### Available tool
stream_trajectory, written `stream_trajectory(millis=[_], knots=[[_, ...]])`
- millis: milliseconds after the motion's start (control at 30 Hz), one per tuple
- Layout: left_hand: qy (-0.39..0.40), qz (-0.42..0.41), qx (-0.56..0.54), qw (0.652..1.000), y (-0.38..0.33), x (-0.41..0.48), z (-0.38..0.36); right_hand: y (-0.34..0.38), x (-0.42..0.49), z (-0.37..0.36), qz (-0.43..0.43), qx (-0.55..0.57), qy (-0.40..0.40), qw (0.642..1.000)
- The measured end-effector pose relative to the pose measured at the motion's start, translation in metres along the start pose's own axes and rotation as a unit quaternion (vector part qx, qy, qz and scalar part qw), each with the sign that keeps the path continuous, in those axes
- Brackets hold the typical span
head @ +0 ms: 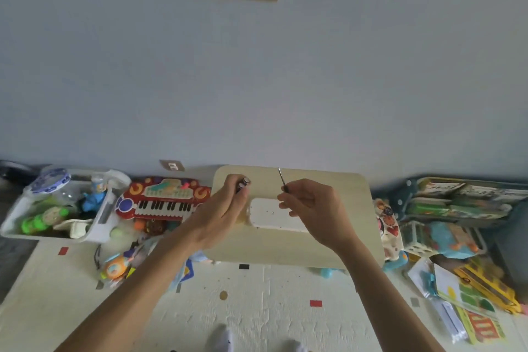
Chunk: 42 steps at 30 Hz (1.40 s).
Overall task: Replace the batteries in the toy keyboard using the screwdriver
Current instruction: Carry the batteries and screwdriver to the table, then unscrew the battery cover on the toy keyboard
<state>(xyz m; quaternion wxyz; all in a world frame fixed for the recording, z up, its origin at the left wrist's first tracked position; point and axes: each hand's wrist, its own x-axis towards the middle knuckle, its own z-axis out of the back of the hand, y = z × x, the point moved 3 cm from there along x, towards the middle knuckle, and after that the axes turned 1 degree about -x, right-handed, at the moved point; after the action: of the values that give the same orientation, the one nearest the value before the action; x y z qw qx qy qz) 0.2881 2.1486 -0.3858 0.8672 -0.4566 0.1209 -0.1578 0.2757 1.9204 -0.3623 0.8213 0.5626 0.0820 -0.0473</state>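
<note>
The red toy keyboard (164,198) lies on the floor to the left of a small cream table (343,237), keys facing up. Over the table's left part, my left hand (225,208) is closed around dark batteries (244,183) whose ends stick out above the fingers. Over the table's middle, my right hand (311,206) pinches a thin screwdriver (281,178), its metal shaft pointing up and away. A white rectangular patch (271,217) is on the table top between and under the hands.
A white bin of toys (17,226) stands at the far left. More toys lie near the keyboard and under the table's left edge. Books, a toy bus (485,291) and boxes crowd the right side. A wall rises right behind the table.
</note>
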Motion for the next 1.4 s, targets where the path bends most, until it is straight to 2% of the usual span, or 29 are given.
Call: stream_trajectory(millis=[133,233,300,400,533,633,700,800,967,1200,1400], knots=[[0.01,0.012,0.073,0.997,0.113,0.021,-0.072,-0.114,0.048,-0.038,0.013,-0.015,0.012,1.0],[0.032,-0.001,0.167,0.985,0.206,0.031,-0.129,-0.205,0.079,-0.067,0.031,-0.029,0.029,0.999],[0.057,-0.015,0.25,0.967,0.266,0.034,-0.165,-0.262,0.096,-0.084,0.049,-0.043,0.042,0.997],[0.093,-0.031,0.379,0.92,0.341,0.031,-0.208,-0.327,0.112,-0.108,0.089,-0.07,0.068,0.991],[0.063,-0.076,0.463,0.881,0.392,0.027,-0.231,-0.374,0.12,-0.127,0.158,-0.104,0.093,0.978],[0.005,-0.123,0.493,0.861,0.398,0.031,-0.234,-0.387,0.126,-0.137,0.2,-0.118,0.106,0.967],[-0.016,-0.125,0.504,0.854,0.401,0.034,-0.235,-0.394,0.128,-0.141,0.23,-0.152,0.115,0.954],[-0.003,-0.08,0.497,0.864,0.398,0.037,-0.231,-0.402,0.132,-0.144,0.245,-0.188,0.117,0.944],[0.023,-0.05,0.444,0.894,0.393,0.033,-0.218,-0.408,0.128,-0.135,0.238,-0.166,0.087,0.953],[-0.007,-0.078,0.399,0.914,0.395,0.025,-0.209,-0.403,0.136,-0.106,0.257,-0.152,-0.003,0.954],[-0.035,-0.154,0.399,0.903,0.341,0.062,-0.205,-0.408,0.158,-0.078,0.233,-0.234,-0.047,0.943]])
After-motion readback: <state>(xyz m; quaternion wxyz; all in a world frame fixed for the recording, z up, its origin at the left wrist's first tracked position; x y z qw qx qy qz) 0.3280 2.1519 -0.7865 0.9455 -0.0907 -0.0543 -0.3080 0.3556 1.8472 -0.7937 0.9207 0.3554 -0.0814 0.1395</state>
